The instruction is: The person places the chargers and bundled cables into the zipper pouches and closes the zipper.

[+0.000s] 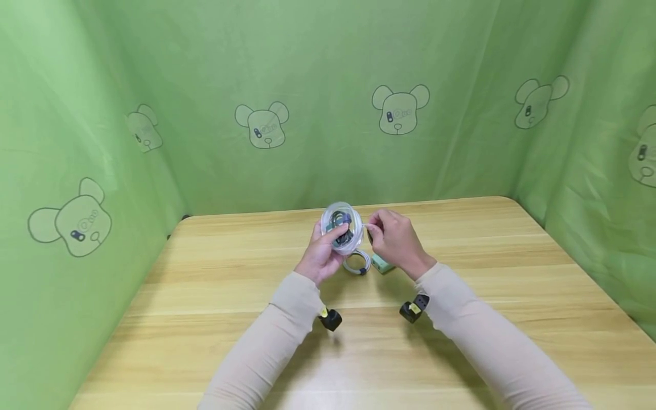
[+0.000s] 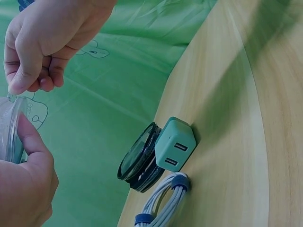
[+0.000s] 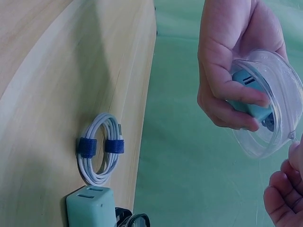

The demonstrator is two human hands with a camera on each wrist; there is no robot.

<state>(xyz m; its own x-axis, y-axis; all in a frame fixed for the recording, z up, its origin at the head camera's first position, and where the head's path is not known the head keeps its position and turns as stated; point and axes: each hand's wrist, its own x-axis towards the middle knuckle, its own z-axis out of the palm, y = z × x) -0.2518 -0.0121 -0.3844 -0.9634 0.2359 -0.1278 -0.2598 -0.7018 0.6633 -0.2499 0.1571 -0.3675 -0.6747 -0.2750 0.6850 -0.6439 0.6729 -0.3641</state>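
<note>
My left hand (image 1: 322,253) grips a round clear zip case (image 1: 353,246) above the table, its thumb over the front. Inside the case are a green charger plug (image 3: 259,112) and a dark coiled cable (image 1: 339,219). On the case's right side, my right hand (image 1: 398,239) pinches the small zipper pull (image 3: 291,135) between thumb and forefinger. Its other fingers curl in toward the palm. Below the hands, a coiled white cable (image 1: 364,263) with blue straps (image 3: 87,147) lies on the table beside a second green charger plug (image 2: 175,144).
A round clear case with black trim (image 2: 137,158) sits against the charger plug on the wooden table (image 1: 205,319). Green curtains (image 1: 328,57) with bear-head prints stand around the back and sides. A black wrist camera (image 1: 330,320) hangs under the left sleeve.
</note>
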